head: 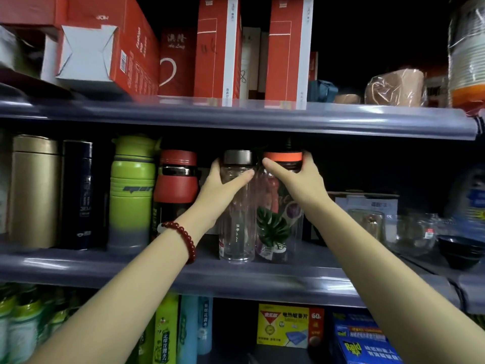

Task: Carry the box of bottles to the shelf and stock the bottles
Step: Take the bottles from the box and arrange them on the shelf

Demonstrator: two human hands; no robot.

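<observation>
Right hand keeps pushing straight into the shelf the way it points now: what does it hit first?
Nothing visible. The right hand grips the orange-lidded bottle, and behind that bottle the shelf is dark. The way looks free as far as the picture shows, but depth there is unclear, so a back panel or hidden stock may be close.

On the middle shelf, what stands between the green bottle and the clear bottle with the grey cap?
In the head view, a red-and-black bottle stands between the green bottle and the grey-capped clear bottle.

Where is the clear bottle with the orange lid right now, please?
In the head view, the orange-lidded bottle stands on the middle shelf, gripped by the right hand, immediately right of the grey-lidded clear bottle.
</observation>
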